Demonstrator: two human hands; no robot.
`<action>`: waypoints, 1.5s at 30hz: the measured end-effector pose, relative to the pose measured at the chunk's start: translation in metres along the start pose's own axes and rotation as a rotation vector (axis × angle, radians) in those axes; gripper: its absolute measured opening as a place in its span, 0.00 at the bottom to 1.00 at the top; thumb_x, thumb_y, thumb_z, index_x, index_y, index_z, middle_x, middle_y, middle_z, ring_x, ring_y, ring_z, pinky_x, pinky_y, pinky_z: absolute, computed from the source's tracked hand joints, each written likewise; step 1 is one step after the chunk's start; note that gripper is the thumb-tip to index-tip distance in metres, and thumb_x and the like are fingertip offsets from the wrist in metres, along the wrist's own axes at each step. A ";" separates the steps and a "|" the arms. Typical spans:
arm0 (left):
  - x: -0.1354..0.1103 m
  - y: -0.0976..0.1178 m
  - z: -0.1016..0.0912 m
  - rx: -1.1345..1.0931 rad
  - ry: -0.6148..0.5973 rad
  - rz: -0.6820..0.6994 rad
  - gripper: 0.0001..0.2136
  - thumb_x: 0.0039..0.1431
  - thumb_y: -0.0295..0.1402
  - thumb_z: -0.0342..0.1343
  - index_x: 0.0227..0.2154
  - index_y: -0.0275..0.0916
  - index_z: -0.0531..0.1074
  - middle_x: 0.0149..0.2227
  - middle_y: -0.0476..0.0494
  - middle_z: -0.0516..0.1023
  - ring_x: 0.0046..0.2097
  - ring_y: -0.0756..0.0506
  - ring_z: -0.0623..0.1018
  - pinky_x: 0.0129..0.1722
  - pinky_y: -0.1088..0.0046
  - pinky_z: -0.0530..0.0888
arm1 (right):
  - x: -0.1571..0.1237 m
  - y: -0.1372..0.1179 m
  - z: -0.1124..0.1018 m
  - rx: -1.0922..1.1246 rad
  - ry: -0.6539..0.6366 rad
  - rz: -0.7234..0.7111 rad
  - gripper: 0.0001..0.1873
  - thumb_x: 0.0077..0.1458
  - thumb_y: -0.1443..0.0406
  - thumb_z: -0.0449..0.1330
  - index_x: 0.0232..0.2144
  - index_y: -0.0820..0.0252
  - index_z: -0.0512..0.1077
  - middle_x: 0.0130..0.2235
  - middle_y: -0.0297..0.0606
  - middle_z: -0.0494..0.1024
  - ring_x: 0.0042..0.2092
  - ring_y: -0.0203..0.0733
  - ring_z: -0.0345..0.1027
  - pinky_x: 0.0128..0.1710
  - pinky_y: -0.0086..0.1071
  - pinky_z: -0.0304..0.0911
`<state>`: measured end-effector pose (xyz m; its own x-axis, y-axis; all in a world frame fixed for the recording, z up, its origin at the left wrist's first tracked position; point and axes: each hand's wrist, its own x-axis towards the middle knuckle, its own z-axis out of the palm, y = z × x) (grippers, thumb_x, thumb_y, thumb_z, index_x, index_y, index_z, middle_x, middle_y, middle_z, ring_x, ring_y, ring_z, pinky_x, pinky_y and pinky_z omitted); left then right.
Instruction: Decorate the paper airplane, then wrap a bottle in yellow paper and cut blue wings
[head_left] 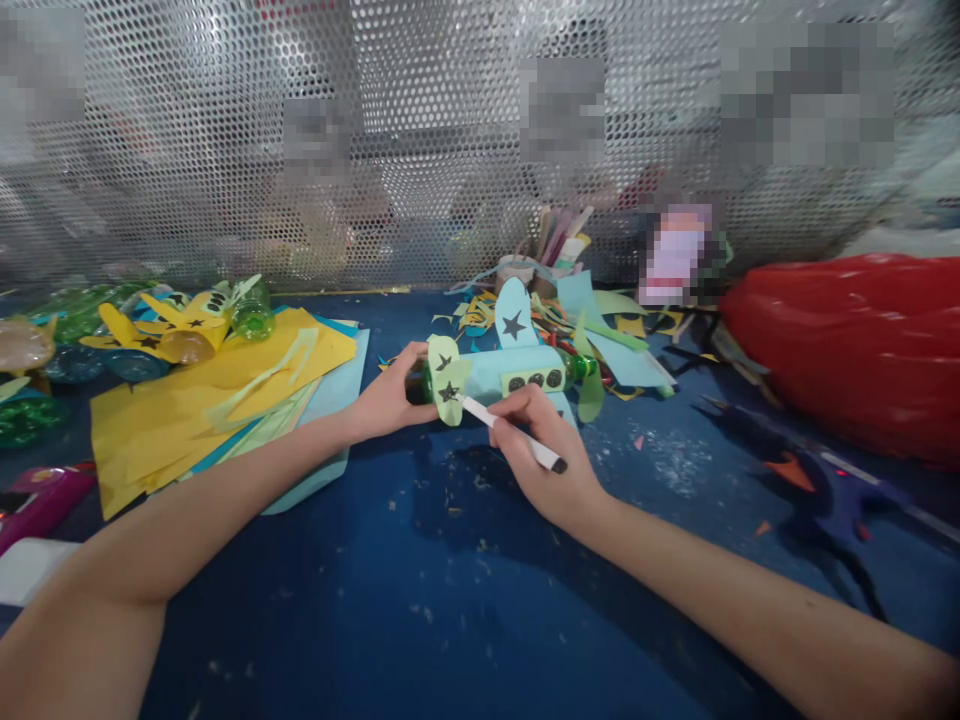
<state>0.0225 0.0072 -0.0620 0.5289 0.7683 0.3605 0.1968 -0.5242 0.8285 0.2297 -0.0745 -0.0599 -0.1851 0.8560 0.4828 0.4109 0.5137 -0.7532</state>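
A toy airplane [480, 370] made from a green plastic bottle wrapped in light blue paper lies on its side at the middle of the table. My left hand [397, 392] is closed around its left end. Black stars mark its pale green tail piece [445, 380] and the light blue wing [514, 318] that stands up behind. Three black round windows sit on a green strip along the body. Between the fingers of my right hand [536, 440] is a white marker [517, 436], its tip at the lower star on the tail piece.
Yellow and blue paper sheets [187, 400] are stacked at left, near a finished yellow bottle plane [169, 325]. Paper scraps [484, 315] and a cup of sticks [517, 270] stand behind. At right are a blue glue gun [840, 490] and a red plastic bag [855, 350]. A perforated metal screen [435, 130] closes the back.
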 end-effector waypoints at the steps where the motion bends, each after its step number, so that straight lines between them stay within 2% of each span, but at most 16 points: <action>1: 0.000 0.000 0.000 0.002 -0.001 -0.001 0.28 0.47 0.32 0.65 0.50 0.43 0.58 0.54 0.38 0.67 0.57 0.38 0.69 0.57 0.54 0.67 | 0.000 0.000 0.000 -0.004 -0.003 0.005 0.02 0.58 0.68 0.52 0.33 0.55 0.62 0.24 0.27 0.68 0.21 0.31 0.59 0.22 0.27 0.54; 11: 0.000 0.000 -0.001 0.004 0.002 -0.005 0.28 0.47 0.32 0.65 0.50 0.43 0.58 0.54 0.37 0.68 0.57 0.37 0.69 0.57 0.53 0.66 | 0.000 -0.003 0.000 -0.004 -0.018 0.022 0.01 0.57 0.67 0.52 0.32 0.56 0.62 0.24 0.28 0.69 0.21 0.31 0.59 0.22 0.28 0.54; 31: 0.000 0.000 0.000 -0.007 0.001 -0.001 0.28 0.47 0.31 0.65 0.50 0.42 0.58 0.53 0.37 0.68 0.56 0.38 0.70 0.56 0.54 0.68 | 0.000 0.002 -0.001 0.048 0.055 -0.003 0.02 0.60 0.66 0.51 0.33 0.55 0.62 0.23 0.27 0.67 0.21 0.31 0.57 0.21 0.28 0.53; 45: 0.000 -0.002 0.000 0.002 0.004 -0.006 0.29 0.47 0.33 0.65 0.50 0.43 0.58 0.54 0.38 0.68 0.57 0.38 0.70 0.56 0.54 0.67 | 0.000 0.001 -0.001 0.025 0.026 0.002 0.02 0.59 0.67 0.52 0.33 0.55 0.61 0.24 0.28 0.68 0.22 0.31 0.58 0.23 0.29 0.54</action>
<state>0.0216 0.0082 -0.0636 0.5242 0.7730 0.3573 0.2012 -0.5201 0.8300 0.2307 -0.0745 -0.0602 -0.1613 0.8553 0.4924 0.3889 0.5137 -0.7648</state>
